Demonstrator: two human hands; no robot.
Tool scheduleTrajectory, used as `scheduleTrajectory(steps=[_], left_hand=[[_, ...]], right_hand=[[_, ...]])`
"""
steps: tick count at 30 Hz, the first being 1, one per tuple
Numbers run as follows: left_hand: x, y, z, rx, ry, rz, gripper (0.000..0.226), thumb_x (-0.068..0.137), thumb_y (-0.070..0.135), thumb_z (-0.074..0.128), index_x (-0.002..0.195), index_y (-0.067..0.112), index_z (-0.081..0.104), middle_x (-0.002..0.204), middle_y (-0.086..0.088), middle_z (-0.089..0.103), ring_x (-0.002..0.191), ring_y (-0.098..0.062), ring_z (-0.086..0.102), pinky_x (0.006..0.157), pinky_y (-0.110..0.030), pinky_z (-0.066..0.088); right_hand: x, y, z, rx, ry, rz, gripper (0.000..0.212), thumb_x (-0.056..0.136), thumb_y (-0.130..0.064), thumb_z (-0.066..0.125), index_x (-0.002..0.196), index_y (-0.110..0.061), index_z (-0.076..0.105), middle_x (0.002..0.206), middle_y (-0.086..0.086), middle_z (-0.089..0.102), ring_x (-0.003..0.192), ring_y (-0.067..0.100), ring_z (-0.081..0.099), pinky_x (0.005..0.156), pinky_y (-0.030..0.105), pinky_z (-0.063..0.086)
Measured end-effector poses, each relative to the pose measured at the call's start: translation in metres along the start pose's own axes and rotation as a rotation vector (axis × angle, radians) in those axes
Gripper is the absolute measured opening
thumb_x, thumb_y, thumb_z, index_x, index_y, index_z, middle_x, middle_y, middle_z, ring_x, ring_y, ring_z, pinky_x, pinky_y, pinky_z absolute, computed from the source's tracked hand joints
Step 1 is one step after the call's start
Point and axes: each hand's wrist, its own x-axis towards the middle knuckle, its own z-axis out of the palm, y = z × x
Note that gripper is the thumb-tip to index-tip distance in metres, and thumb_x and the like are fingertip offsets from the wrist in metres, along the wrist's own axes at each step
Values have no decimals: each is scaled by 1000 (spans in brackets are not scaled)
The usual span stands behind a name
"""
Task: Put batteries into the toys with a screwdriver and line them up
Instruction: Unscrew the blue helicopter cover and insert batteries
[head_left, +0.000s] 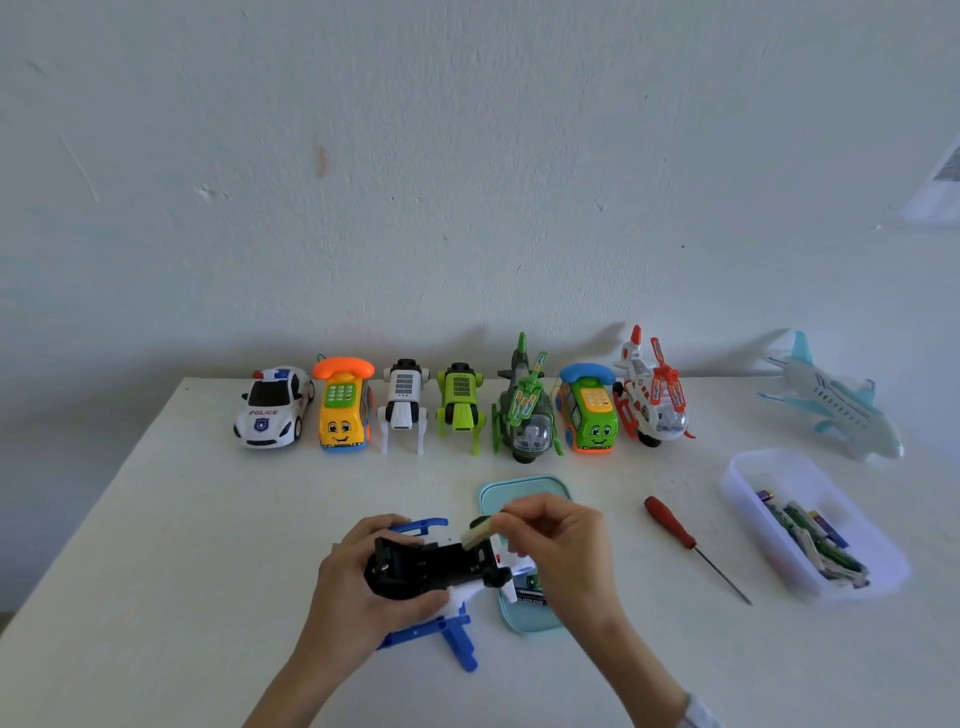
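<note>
Seven toys stand lined up; my left hand grips the upturned blue helicopter, my right hand pinches a battery over its open bay.

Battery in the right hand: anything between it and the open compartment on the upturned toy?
Nothing visible. The right hand pinches the battery right at the rim of the open black compartment of the upturned toy, which the left hand grips. The cover is off; the slots look bare.
</note>
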Motion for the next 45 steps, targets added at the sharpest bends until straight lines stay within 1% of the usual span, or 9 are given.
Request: scheduleTrajectory(steps=[3,7,12,17,22,28,37,41,45], left_hand=[[-1,-2,1,-1,12,21,62,35,65,85,92,46,69,114,25,58,104,-7,62,92,-48,49],[-1,-1,3,8,15,21,58,38,58,87,92,46,69,114,24,58,104,-7,62,93,-48,49],[-4,-1,3,7,21,22,60,38,59,86,94,44,68,116,23,57,105,-9,62,94,-49,48],[-3,0,2,-8,16,20,67,37,78,77,94,44,69,117,22,57,106,-12,62,93,-51,48],[-2,-1,4,-7,15,28,65,40,78,77,95,43,69,117,20,58,106,-12,62,93,-52,48],[-2,-1,5,-9,24,45,63,42,75,78,95,42,69,117,20,58,106,-14,62,93,-51,49],[-2,1,4,-2,23,15,64,40,75,79,95,46,69,117,23,58,108,-16,60,95,-46,49],[2,3,1,-1,8,-15,65,33,67,84,93,47,70,114,25,59,106,-7,60,97,-43,48],[5,5,1,-15,0,-25,56,37,53,85,90,46,71,113,25,59,102,0,60,98,-43,47]], right_hand=[[-15,8,15,-214,-29,-187,10,71,-11,80,68,-17,73,74,-10,69,66,5,58,65,15,43],[-19,29,25,-509,8,-439,13,73,-38,67,70,-25,69,79,-18,66,76,-1,52,75,15,33],[-19,45,29,-634,103,-507,12,73,-30,73,65,-25,67,77,-18,62,71,3,48,72,17,32],[-25,50,32,-541,79,-443,29,87,-37,57,74,-14,69,106,-16,48,72,8,49,64,23,48],[-29,52,30,-651,39,-545,29,95,-27,49,80,-9,66,112,-5,46,71,1,37,66,10,36],[-22,55,26,-805,-8,-670,31,96,-20,48,70,-8,58,107,7,45,69,7,32,64,14,29],[-16,55,27,-781,-93,-615,32,93,-20,50,63,-9,50,97,2,41,73,6,28,57,17,28],[-11,31,13,-495,-331,-283,29,92,-31,52,66,-19,58,97,-10,40,69,9,44,64,15,35],[5,24,-18,-316,-60,-117,33,88,-12,64,58,-23,57,74,-4,54,62,5,47,59,16,38]])
